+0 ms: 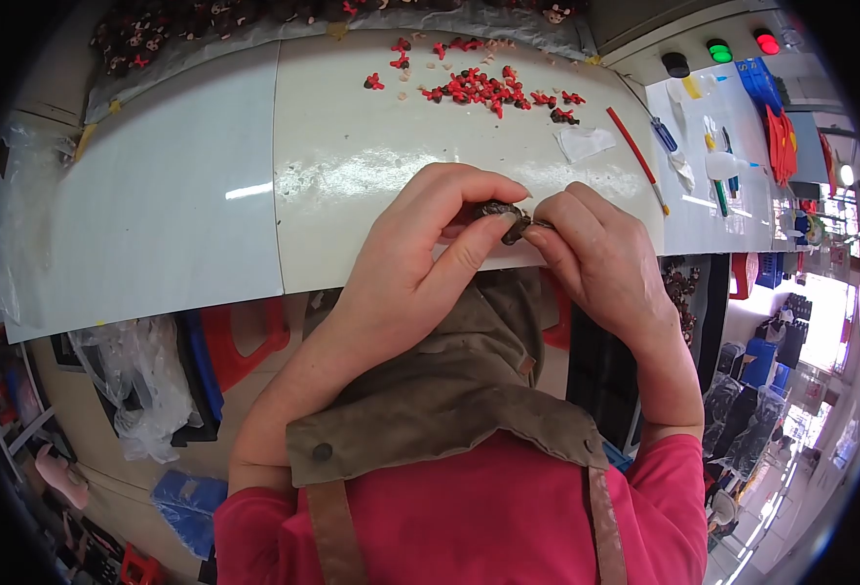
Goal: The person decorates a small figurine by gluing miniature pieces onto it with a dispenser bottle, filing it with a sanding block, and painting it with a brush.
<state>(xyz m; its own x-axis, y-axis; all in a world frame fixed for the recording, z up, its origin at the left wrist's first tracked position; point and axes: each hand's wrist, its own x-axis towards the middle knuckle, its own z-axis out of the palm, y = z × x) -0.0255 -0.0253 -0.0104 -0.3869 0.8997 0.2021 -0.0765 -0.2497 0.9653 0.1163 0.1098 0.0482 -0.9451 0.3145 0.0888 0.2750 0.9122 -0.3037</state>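
Note:
Above the table's front edge, my left hand (425, 239) is closed, its thumb and fingers gripping a small dark brown molded figure piece (513, 230). My right hand (600, 249) is close beside it, thumb and forefinger pinched together at the right end of that piece. Whatever lies between the right fingertips is too small and too covered to name. Farther back on the white tabletop (352, 156) lies a loose pile of small red and dark brown parts (483, 90).
A white scrap (586, 144), a thin red stick (634, 156) and a screwdriver (666, 136) lie to the right. Many brown figures (186, 34) fill a lined area at the back. Clear plastic bags (142, 380) hang below left. Green and red lights (720, 51) sit upper right.

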